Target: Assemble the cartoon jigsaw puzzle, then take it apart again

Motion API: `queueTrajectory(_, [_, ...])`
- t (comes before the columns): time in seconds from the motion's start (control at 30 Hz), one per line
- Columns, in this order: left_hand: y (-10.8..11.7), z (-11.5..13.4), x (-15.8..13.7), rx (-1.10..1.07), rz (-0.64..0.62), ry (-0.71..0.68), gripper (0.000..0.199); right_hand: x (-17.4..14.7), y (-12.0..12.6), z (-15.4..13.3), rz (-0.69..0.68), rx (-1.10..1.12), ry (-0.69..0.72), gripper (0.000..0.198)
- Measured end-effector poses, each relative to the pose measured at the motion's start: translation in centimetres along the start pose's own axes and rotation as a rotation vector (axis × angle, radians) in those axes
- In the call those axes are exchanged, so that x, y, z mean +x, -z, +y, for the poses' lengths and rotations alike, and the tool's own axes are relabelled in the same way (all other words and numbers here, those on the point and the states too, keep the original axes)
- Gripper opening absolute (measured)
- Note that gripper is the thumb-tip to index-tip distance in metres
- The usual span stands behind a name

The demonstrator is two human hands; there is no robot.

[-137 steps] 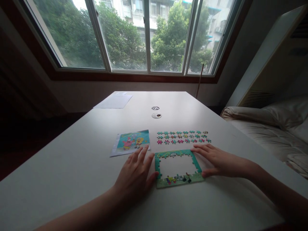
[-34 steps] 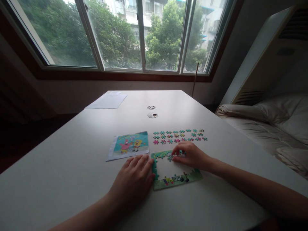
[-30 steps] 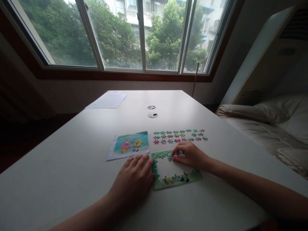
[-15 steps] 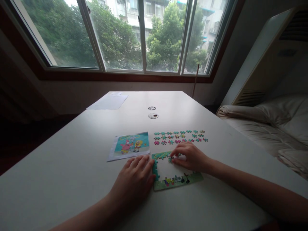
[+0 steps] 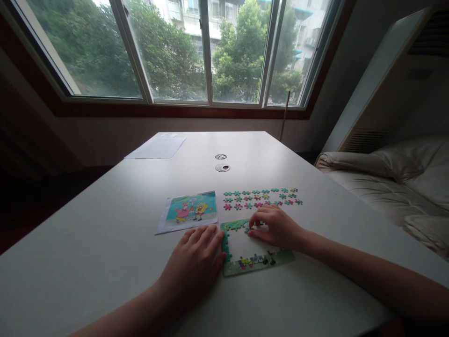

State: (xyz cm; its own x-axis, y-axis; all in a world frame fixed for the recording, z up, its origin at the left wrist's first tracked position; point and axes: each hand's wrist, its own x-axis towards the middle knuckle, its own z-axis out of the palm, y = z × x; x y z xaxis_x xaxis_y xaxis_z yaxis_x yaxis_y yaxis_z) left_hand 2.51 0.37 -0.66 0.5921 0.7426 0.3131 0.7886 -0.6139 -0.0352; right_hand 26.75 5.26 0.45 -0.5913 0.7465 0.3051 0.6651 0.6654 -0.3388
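Note:
A jigsaw puzzle border (image 5: 245, 269) lies on the white table, its upper, left and lower edges joined around a bare middle. My left hand (image 5: 198, 252) rests flat with fingers stretched out, the fingertips and thumb against the border's left side. Over the upper part of the frame, my right hand (image 5: 275, 227) pinches a small puzzle piece (image 5: 247, 228) at the upper edge; the fingers partly cover it. The right side of the border is hidden behind this hand. To the left lies a printed reference picture (image 5: 191, 210) with cartoon figures on a teal ground.
Loose puzzle pieces (image 5: 248, 199) lie in three rows beyond the border. Two round discs (image 5: 222, 168) sit farther back on the table (image 5: 105, 234). White paper (image 5: 156, 147) lies at the far left corner. A padded couch (image 5: 382, 182) stands at the right, below a window.
The right hand's fingertips have shifted very slightly, with the piece now closer to the border's upper edge. The left hand keeps its place. The whole view has moved a little.

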Motion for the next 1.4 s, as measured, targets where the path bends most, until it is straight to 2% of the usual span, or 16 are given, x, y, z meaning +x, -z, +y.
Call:
queueTrajectory(0.27, [0.0, 0.0, 0.0, -0.004, -0.003, 0.001, 0.031, 0.0, -0.1, -0.3, 0.015, -0.017, -0.014, 0.014])
queueTrajectory(0.43, [0.1, 0.0, 0.0, 0.008, 0.010, -0.006, 0.030, -0.1, -0.1, -0.4, 0.044, -0.034, 0.034, 0.011])
queueTrajectory(1.0, [0.1, 0.0, 0.0, 0.007, 0.003, -0.007, 0.030, 0.2, -0.5, -0.2, 0.021, -0.027, 0.047, 0.011])
queueTrajectory(1.27, [0.1, 0.0, 0.1, 0.006, -0.007, -0.005, 0.031, -0.1, 0.2, 0.2, -0.050, 0.079, 0.054, 0.014])
queueTrajectory(1.4, [0.2, 0.0, 0.1, 0.003, 0.003, -0.010, 0.031, -0.2, 0.5, 0.2, -0.083, 0.065, 0.068, 0.018])
